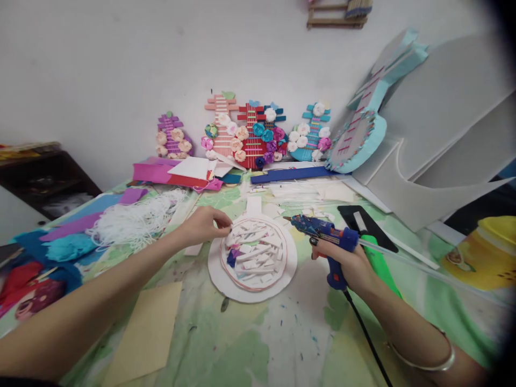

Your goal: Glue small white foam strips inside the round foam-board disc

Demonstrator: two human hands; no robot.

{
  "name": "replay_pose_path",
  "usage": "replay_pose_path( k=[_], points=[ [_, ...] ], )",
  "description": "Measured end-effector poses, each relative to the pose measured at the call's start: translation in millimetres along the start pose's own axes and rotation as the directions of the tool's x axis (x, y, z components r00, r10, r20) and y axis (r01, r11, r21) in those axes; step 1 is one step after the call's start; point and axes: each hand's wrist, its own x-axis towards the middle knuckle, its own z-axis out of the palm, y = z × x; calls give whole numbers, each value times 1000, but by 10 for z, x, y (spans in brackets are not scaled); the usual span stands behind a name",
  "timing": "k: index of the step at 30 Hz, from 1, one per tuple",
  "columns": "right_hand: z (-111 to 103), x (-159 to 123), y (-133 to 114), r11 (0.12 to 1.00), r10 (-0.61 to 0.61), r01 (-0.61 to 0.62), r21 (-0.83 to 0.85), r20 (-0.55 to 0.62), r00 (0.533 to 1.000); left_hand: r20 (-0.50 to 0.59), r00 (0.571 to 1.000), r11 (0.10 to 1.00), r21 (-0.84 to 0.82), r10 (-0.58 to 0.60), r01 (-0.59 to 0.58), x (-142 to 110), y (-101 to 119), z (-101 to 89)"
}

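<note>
A round white foam piece [229, 285] lies on the table in front of me, its middle covered with several small white strips [258, 250] and a dark blue scrap. My left hand [203, 224] reaches to the piece's upper left edge, fingertips pinched on one of the white strips there. My right hand [349, 264] grips a blue hot glue gun [322, 230] by the handle, with its nozzle pointing left toward the piece's upper right rim. The gun's black cord trails toward me.
Colourful guitar-shaped crafts with paper flowers [250, 134] lean on the wall. A big light-blue guitar [363, 129] and grey foam sheets [439, 118] stand at right. White string [137, 220], coloured foam sheets, a tan card [145, 333], a green tool [379, 263] and a yellow jar [487, 247] lie about.
</note>
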Motion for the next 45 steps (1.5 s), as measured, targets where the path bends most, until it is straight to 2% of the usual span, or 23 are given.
replay_pose_path(
  k=[4, 9, 15, 20, 27, 33, 37, 41, 45],
  points=[
    [-2, 14, 40, 1000, -9, 9, -2, 9, 1000, -12, 989, 982, 122, 146, -144, -42, 35, 97],
    [-10, 23, 59, 1000, -21, 21, -8, 14, 1000, -37, 951, 931, 219, 307, -292, -67, -21, 215],
    [-6, 17, 29, 999, -35, 35, -10, 24, 999, -49, 922, 896, 261, 385, -360, -96, -118, 267],
    [-1, 9, 28, 1000, -18, 19, -20, 23, 1000, -36, 901, 874, 263, 433, -409, -161, -90, 299],
    [-5, 17, 52, 999, -2, 2, -34, 10, 1000, -96, 933, 905, 296, 348, -307, -279, -84, 331],
    [5, 28, 33, 1000, -15, 15, -21, 8, 1000, -90, 961, 950, 197, 263, -242, -243, -255, 326],
    [10, 20, 19, 1000, -10, 10, -19, -2, 1000, -48, 980, 976, 115, 192, -186, -212, -279, 267],
    [2, 20, 21, 1000, -5, 5, -12, 14, 1000, -47, 983, 983, 67, 176, -173, -171, -284, 252],
    [0, 23, 23, 999, -27, 28, -28, 15, 1000, -88, 976, 977, 95, 198, -190, -145, -316, 304]
  ],
)
